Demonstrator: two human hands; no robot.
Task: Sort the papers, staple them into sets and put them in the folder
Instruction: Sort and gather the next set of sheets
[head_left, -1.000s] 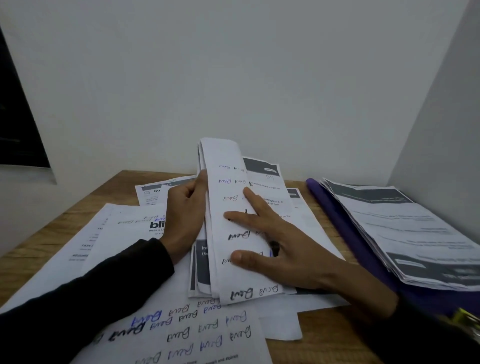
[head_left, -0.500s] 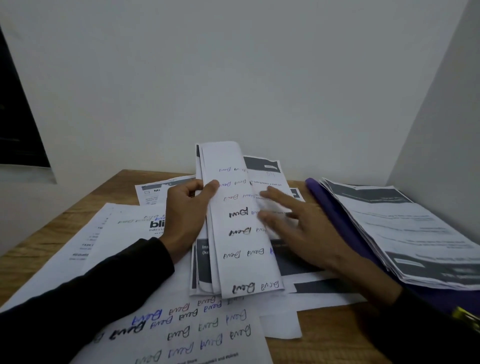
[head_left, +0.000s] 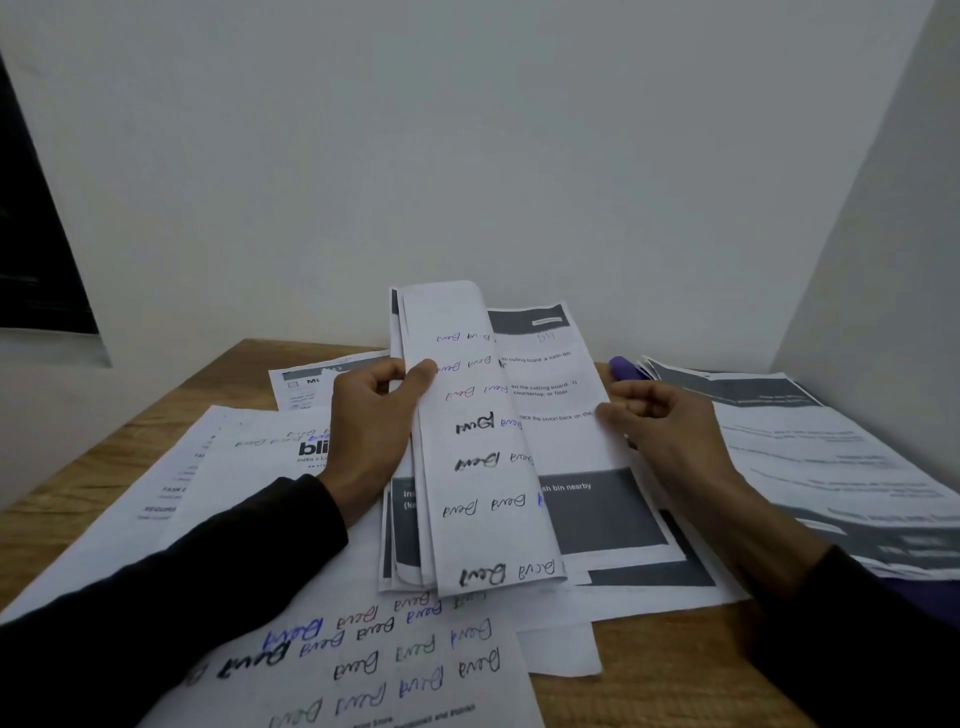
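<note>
My left hand (head_left: 375, 421) grips a folded-back bundle of papers (head_left: 480, 467) covered in handwritten signatures, thumb on its front. My right hand (head_left: 662, 426) pinches the right edge of a printed sheet (head_left: 561, 410) with dark grey bands that lies beside the bundle. More sheets are spread over the wooden table (head_left: 670, 680): a signed sheet (head_left: 374, 660) near me and a sheet with a bold logo (head_left: 249, 457) on the left. A purple folder (head_left: 621, 368) lies at the right, a stack of printed papers (head_left: 826, 457) on top of it. No stapler is visible.
White walls close the table in at the back and right. A dark window opening (head_left: 36, 234) is on the left wall. Another printed sheet (head_left: 317, 382) lies at the back left of the table.
My right hand has slid off the signed bundle to the right and now pinches the edge of the printed sheet. My left thumb has come round onto the bundle's front.
</note>
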